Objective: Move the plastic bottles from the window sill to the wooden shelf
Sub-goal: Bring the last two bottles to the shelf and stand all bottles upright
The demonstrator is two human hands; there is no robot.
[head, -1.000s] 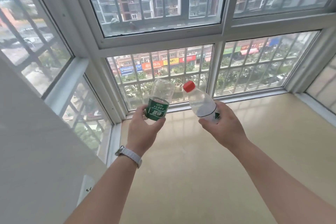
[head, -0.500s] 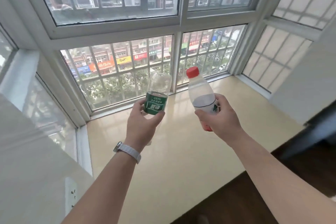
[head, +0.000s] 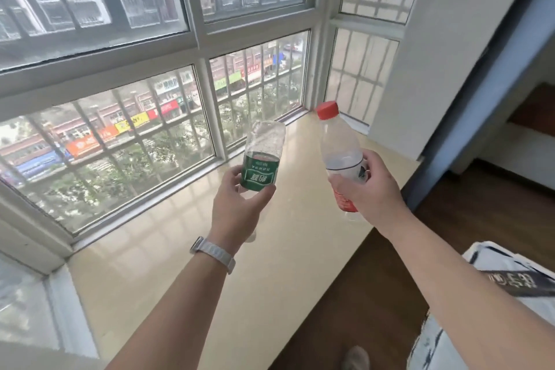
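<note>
My left hand [head: 237, 207] grips a clear plastic bottle with a green label [head: 262, 158], held upside down with its base up. A second clear bottle, with a red cap and red label [head: 339, 150], is upright in my right hand [head: 369, 189], tilted slightly left. Both bottles hang in the air above the beige window sill [head: 186, 264], a short gap between them. The wooden shelf is not in view.
Barred windows [head: 120, 135] run along the sill's far side and left end. A white wall [head: 444, 48] and dark frame [head: 492, 69] rise on the right. Dark wooden floor [head: 480, 219] lies below the sill edge. A white patterned cloth [head: 510, 279] sits at lower right.
The view has swung to the right, bringing the wall, wooden floor and cloth into sight. Both hands keep their bottles and have moved rightward along the sill.
</note>
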